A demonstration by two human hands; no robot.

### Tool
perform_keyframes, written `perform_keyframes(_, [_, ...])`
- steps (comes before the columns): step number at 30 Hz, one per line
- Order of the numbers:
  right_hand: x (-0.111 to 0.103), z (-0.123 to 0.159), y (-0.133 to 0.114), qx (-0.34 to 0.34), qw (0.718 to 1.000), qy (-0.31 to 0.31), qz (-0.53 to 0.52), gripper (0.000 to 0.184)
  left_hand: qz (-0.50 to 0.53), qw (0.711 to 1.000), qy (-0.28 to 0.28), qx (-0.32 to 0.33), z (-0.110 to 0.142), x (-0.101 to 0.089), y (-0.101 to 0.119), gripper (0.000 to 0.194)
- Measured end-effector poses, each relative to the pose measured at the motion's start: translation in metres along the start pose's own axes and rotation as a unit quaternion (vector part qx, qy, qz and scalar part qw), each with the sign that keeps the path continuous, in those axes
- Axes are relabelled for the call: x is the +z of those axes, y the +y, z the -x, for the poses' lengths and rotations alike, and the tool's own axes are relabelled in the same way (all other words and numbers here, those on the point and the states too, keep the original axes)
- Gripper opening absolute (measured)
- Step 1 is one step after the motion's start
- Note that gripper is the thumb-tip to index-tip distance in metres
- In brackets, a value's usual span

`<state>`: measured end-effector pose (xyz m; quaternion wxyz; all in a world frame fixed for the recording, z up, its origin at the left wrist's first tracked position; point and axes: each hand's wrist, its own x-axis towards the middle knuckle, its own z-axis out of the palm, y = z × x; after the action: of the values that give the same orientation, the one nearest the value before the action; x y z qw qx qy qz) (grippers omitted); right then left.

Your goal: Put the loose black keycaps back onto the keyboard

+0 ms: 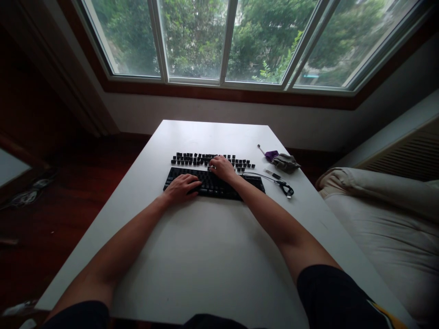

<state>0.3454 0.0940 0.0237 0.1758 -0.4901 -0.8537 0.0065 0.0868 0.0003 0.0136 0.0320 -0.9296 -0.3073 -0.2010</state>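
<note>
A black keyboard [212, 183] lies across the middle of a white table [212, 256]. Rows of loose black keycaps [195, 159] are laid out just behind it. My left hand [181, 188] rests flat on the keyboard's left end, fingers spread. My right hand [222, 167] is at the keyboard's far edge near the middle, fingers curled downward as in a pinch; what they hold is too small to make out.
A black cable [283, 185] trails right of the keyboard. A purple tool [270, 154] and a crumpled grey cloth [286, 162] lie further back right. A pale cushion [384, 219] borders the table's right side. Windows run along the far wall.
</note>
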Motion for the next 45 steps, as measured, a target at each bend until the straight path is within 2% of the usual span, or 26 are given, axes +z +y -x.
perform_keyframes(16, [0.007,-0.018,0.006,0.002,0.999,-0.039,0.005,0.008,-0.009,1.000,0.007,0.007,0.000,0.000,0.003,0.037])
perform_keyframes(24, [0.004,-0.022,0.000,-0.008,0.997,-0.069,0.046,0.018,-0.012,1.000,0.007,0.012,0.000,0.000,0.001,0.037])
perform_keyframes(28, [0.004,-0.020,-0.003,0.006,0.998,-0.044,0.042,0.018,-0.015,1.000,0.011,0.010,0.000,0.002,0.001,0.036])
perform_keyframes(32, [0.003,-0.008,-0.006,0.004,1.000,0.007,0.013,0.018,-0.017,1.000,0.011,0.011,0.000,0.002,0.001,0.037])
perform_keyframes(38, [-0.005,0.026,-0.016,-0.038,0.994,0.061,-0.086,0.016,-0.021,1.000,0.008,0.009,-0.001,0.001,0.002,0.037])
perform_keyframes(40, [-0.009,0.037,-0.020,-0.047,0.990,0.060,-0.120,0.016,-0.021,1.000,0.011,0.007,-0.002,0.002,0.003,0.036])
perform_keyframes(45, [-0.015,0.053,-0.028,-0.047,0.985,0.006,-0.165,0.015,-0.013,1.000,0.018,0.004,-0.003,0.003,0.003,0.038])
